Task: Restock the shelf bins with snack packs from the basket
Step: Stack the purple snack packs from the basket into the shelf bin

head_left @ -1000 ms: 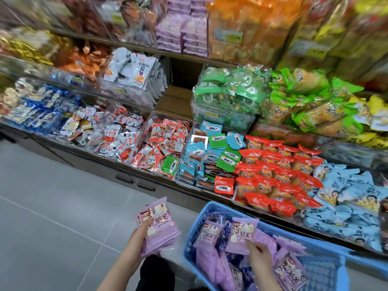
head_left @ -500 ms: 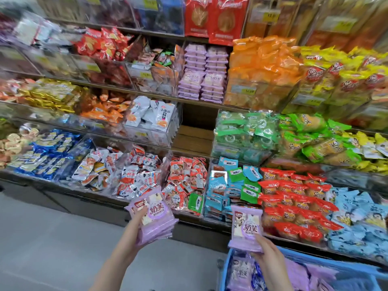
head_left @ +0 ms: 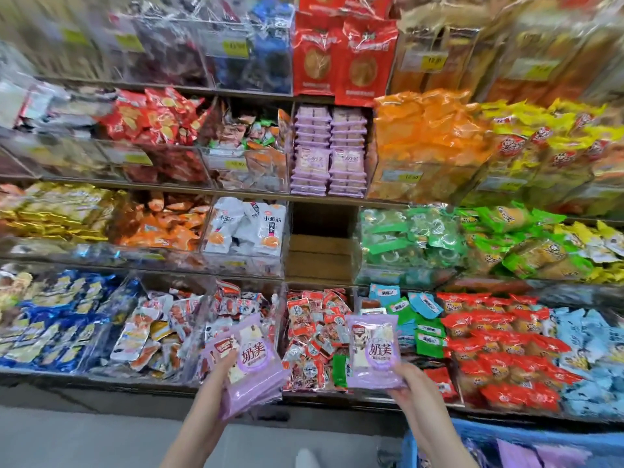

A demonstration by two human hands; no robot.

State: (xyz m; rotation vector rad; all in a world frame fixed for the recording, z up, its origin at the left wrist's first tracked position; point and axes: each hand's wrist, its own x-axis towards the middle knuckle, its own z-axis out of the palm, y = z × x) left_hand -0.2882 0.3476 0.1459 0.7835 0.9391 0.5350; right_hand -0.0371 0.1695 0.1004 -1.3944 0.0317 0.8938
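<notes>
- Both hands are grasping purple packs. The left hand (head_left: 219, 374) curls round a thick stack of snack packs (head_left: 251, 366) with its thumb across the top label, held low in front of the bottom shelf.
- Up the shelves and slightly right, the purple bin (head_left: 329, 150) holds two neat columns of matching packs. It looks like the target, though how much room is left on top is hard to tell.
- The right hand (head_left: 410, 388) pinches a single pack (head_left: 373, 352) by its lower edge, upright, with the label facing out.
- The blue basket (head_left: 506, 437) sits at the lower right with more purple packs inside.
- To do the step well, I'd lift the stack level and lay it flat on one column with the labels matching those already there (square the edges before letting go). I'd then add the single pack the same way, keeping clear of the orange bags (head_left: 429, 143) next door.
</notes>
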